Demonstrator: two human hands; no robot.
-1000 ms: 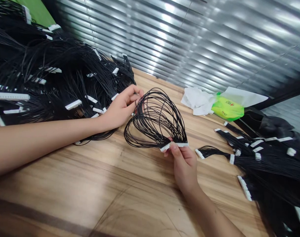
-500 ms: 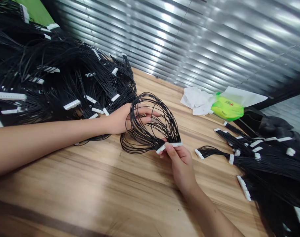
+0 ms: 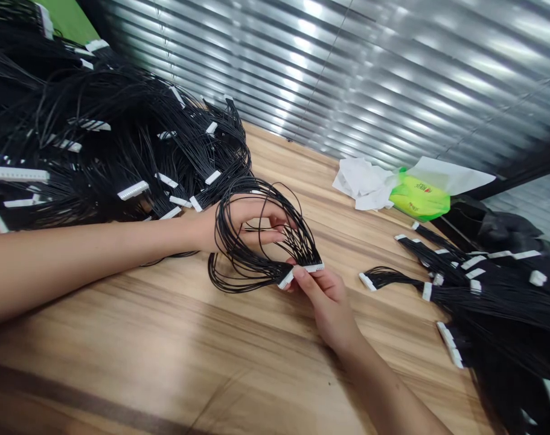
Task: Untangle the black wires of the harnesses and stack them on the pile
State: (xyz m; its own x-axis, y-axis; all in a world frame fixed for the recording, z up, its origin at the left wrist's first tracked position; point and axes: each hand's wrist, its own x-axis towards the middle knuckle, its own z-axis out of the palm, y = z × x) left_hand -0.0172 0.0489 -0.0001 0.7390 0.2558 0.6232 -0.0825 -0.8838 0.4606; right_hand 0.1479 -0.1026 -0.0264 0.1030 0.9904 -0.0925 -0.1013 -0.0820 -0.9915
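Note:
A black wire harness (image 3: 252, 266) is bent into a loop, bringing its two white connectors side by side. My right hand (image 3: 322, 296) pinches both between thumb and fingers: one connector (image 3: 285, 279) points down-left, the other connector (image 3: 314, 267) lies just behind the thumb. Through the loop reaches my left hand (image 3: 256, 220), its fingers spread and slightly bent among the wires, with a gap between thumb and fingers. Some wires drape over the back of that hand. The fingertips under the connectors are partly hidden.
A large heap of black harnesses (image 3: 134, 127) fills the left side. More harnesses (image 3: 483, 296) lie at the right, beside a black bag (image 3: 505, 229). White papers (image 3: 365, 183) and a green tissue pack (image 3: 419, 196) sit at the back, before a corrugated metal wall (image 3: 347, 72).
Both connectors and my right hand have shifted slightly left. The loop has tilted and widened leftward, and the fingers of my left hand have moved farther into it, thumb lower.

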